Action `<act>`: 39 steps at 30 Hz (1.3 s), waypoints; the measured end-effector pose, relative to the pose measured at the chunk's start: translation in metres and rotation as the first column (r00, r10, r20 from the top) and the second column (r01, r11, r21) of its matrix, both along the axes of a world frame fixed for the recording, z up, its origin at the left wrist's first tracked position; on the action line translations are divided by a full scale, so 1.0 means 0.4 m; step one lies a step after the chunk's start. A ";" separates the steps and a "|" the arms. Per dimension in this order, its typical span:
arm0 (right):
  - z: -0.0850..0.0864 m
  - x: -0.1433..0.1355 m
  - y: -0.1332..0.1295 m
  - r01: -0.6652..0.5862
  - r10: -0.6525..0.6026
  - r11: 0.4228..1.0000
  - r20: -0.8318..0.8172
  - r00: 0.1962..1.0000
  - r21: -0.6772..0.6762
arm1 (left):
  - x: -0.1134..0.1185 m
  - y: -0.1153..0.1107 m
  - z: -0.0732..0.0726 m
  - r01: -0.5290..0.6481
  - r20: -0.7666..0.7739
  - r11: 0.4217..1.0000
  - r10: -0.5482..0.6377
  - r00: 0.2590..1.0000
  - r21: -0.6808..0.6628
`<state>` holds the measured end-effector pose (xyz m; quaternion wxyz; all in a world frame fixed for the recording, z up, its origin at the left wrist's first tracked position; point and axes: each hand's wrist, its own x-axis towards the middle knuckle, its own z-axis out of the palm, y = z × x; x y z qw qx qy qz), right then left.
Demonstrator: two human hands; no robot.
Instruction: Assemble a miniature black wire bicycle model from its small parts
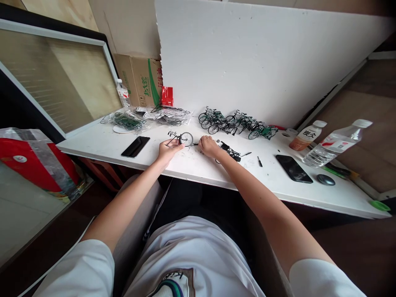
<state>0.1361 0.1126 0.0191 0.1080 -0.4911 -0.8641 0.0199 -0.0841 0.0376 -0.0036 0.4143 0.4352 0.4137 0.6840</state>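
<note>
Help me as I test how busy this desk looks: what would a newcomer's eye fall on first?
Probably the cluster of miniature black and green bicycles, gathered at the back of the white table before the big white board. Next might come the small black bicycle piece with a spoked wheel in the left hand, then the bright red bag at the far left.

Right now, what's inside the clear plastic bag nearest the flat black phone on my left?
The clear plastic bag shows a bundle of thin dark green parts. Glare and folds hide their exact shapes; anything deeper is covered.
</note>
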 end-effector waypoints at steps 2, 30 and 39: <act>-0.006 0.004 0.003 -0.038 0.038 0.999 -0.034 0.999 0.013 | -0.002 0.002 -0.003 0.007 0.001 1.000 -0.007 1.000 0.007; -0.002 0.042 -0.219 -0.151 0.137 0.986 -0.871 0.471 0.073 | 0.108 -0.084 0.040 0.108 -0.001 0.994 -0.108 0.994 -0.020; 0.047 0.076 -0.252 -0.224 0.168 0.971 -0.911 0.377 0.086 | 0.145 -0.141 0.082 0.125 -0.003 0.992 -0.125 0.992 0.021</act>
